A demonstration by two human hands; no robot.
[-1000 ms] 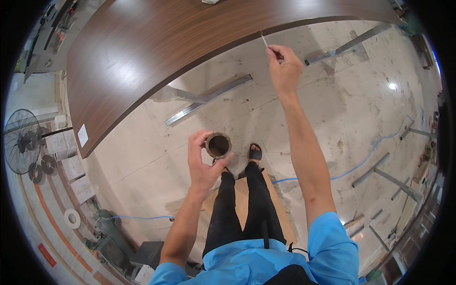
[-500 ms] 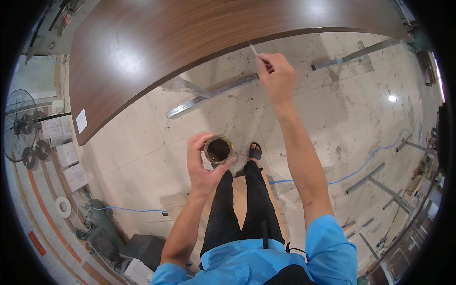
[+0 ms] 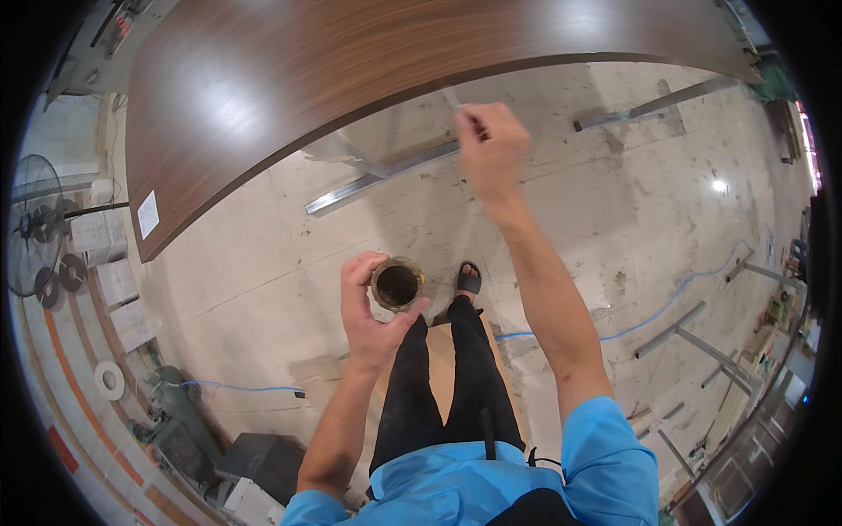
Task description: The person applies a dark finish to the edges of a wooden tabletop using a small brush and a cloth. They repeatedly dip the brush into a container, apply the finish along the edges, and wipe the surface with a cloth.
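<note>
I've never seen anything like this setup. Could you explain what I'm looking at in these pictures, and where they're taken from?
There is no machine here, just two bare hands at work. A wide camera worn on the person's head looks down, so their left is your left; the lens bends straight edges toward the rim. The left hand holds a round cup, dark inside; I can't tell what it contains. The right hand pinches a thin, pale stick, blurred, near the edge of the brown tabletop. A white sticker sits near the tabletop's left corner. Below is the pale floor, and a fan stands at far left.
</note>
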